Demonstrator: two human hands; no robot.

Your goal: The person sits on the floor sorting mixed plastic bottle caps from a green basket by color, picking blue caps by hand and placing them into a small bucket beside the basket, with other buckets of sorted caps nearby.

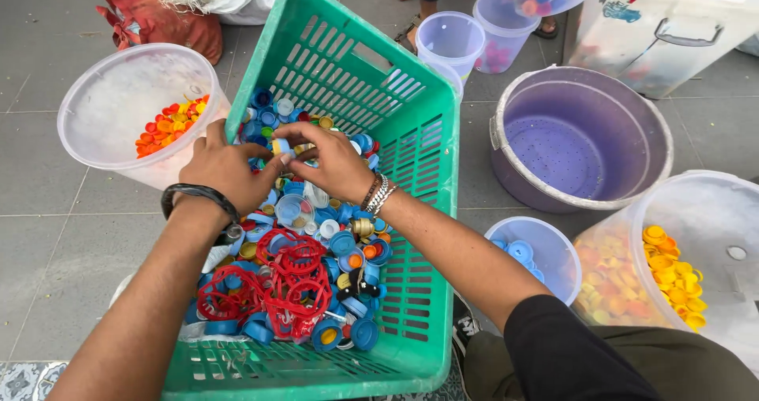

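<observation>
A grey tiled floor (47, 180) is spreading out beneath you, crowded with tubs, and you are leaning over a green plastic basket (419, 172) tilted against it. Inside, a heap of bottle caps (332, 251), mostly blue, is lying mixed with red plastic rings (288, 278).

Your left hand (225, 168) is resting curled on the far part of the heap, its fingers bent down into the caps; whether it is gripping anything I cannot tell. Your right hand (336, 160) is pinching a small pale blue cap (281, 146) between thumb and fingertips, just beside the left hand.

You are working close together here, so keep one hand steadying the pile while the other is lifting, and take one cap at a time. The clear tub of orange caps (170, 124) is sitting just left of the basket; the small tub of blue caps (526, 251) is waiting near right, and the tub of yellow caps (672, 271) further right.
</observation>
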